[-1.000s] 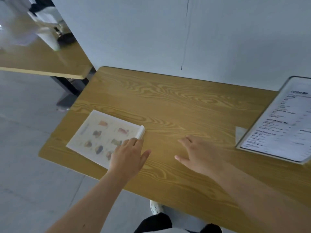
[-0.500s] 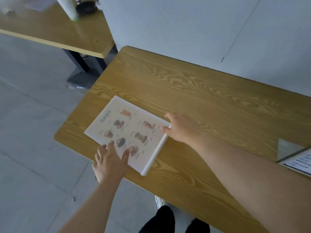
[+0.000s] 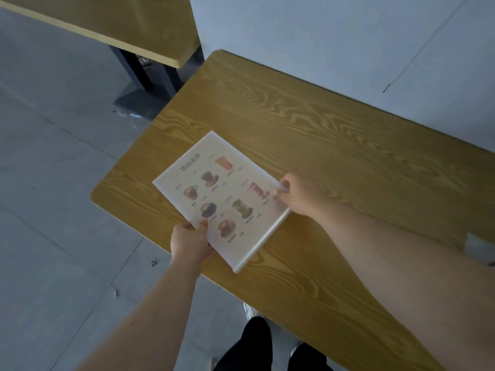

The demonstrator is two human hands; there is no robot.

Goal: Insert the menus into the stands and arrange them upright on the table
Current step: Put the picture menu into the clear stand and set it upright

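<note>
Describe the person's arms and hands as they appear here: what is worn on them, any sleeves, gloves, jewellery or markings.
Both forearms are bare right up to the frame edge, with no sleeves in view. The left hand and the right hand wear no gloves, and no rings, watch, bracelet or markings can be seen on either wrist. Fine details like nails are too blurred to describe.

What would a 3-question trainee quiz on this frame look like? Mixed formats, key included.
1. True or false: the drinks menu stands upright on the wooden table.
2. Which hand pinches the menu's edge nearest the person? A) left hand B) right hand C) neither
3. Fill in: the right hand grips the menu at its ___ corner, by the thick white edge.

Key
1. False. It lies roughly flat, held low over the table corner.
2. A. The left hand has its thumb on top and its fingers underneath.
3. Right.
</note>
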